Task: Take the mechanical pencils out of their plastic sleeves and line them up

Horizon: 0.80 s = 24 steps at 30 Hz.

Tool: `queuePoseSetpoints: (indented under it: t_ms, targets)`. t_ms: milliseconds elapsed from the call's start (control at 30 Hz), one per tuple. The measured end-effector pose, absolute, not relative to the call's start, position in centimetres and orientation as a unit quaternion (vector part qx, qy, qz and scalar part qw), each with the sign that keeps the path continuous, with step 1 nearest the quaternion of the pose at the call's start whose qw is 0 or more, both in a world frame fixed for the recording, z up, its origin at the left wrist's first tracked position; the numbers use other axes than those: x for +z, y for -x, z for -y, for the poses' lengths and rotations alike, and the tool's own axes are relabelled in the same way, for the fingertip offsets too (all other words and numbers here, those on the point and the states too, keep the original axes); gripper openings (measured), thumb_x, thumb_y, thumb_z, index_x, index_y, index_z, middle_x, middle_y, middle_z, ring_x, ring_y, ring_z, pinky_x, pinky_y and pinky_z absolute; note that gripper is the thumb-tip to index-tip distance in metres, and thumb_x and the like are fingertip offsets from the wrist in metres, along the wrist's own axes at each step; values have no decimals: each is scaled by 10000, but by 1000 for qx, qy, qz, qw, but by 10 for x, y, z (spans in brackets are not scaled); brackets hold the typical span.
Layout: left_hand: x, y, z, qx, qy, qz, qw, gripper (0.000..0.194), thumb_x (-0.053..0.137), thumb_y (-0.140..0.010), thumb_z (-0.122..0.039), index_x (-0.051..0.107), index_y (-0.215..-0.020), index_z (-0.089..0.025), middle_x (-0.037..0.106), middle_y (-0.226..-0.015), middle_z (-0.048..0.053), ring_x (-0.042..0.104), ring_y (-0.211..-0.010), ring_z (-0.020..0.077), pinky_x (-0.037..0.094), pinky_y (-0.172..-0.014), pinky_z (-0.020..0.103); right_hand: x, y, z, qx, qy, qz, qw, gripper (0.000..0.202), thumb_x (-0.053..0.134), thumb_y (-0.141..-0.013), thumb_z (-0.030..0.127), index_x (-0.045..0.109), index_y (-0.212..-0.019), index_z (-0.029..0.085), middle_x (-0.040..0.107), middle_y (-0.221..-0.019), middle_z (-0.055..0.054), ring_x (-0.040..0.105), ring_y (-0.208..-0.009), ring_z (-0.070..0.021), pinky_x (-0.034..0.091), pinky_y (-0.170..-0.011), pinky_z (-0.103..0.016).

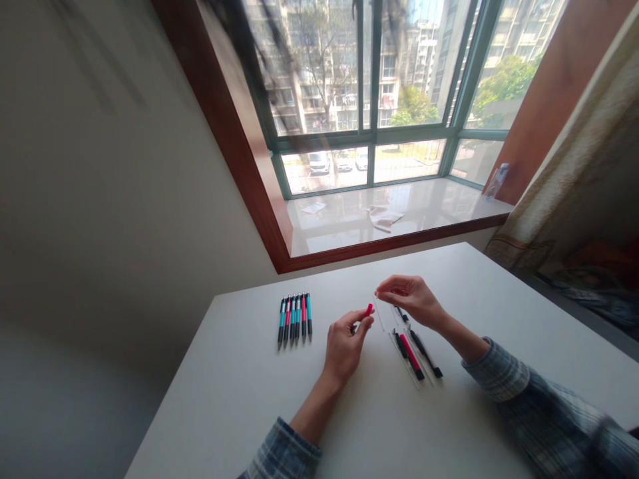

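One red tube (369, 310) sits near the frame's centre, pinched in the left hand (344, 344); the right hand (415, 299), just right of it, seems to pinch a thin refill (380, 313) by its upper end. Loose pen parts (411, 352) lie below the right hand. A light grip and a steady tube should suit such slim pieces best.

The table (214, 399) stands before the sill (339, 234); the window (372, 138) rises behind the sill. On the table, the pens (297, 319) lie side by side, left of my left hand (344, 342). A piece (369, 310) sits between that hand's fingertips. My right hand (413, 298) is right of it and farther out, at the far end of a rod (380, 313). Loose parts (411, 357) lie nearer me, right of my left hand. On the sill, the bottle (496, 181) stands right of the sheets (383, 218).
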<state>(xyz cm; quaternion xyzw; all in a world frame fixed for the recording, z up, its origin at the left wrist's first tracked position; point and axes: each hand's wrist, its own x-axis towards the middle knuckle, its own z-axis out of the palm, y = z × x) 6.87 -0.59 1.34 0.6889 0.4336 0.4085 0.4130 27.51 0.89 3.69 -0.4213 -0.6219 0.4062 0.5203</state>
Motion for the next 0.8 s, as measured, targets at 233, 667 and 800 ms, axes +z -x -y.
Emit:
queuePoseSetpoints:
  t_ms: [233,667,800]
  targets:
    - [12,-69,7,408,-700,-430,399,326,638,-921,-446,799,-1106,-232,789,-932,56,625,-714,187,468,-670,279,29,-268,-7,437,405,630,498,292,800,-794,452,760,-875,175,772,-870,-66,708,-804,-206,580,-773,-352]
    - [15,-70,6,446,-633,-464,431,396,663,-886,-500,799,-1093,-191,770,-942,70,478,-568,119,412,-566,256,24,-295,-15,190,453,798,350,136,682,-937,350,799,-953,284,768,-970,-47,646,-871,-217,520,-789,-363]
    - [16,-71,6,451,-621,-464,442,426,665,-879,-516,794,-1097,-173,760,-946,80,480,-589,119,401,-571,252,19,-298,-15,168,427,850,258,94,708,-922,270,798,-946,281,741,-954,-47,625,-900,-221,510,-834,-359]
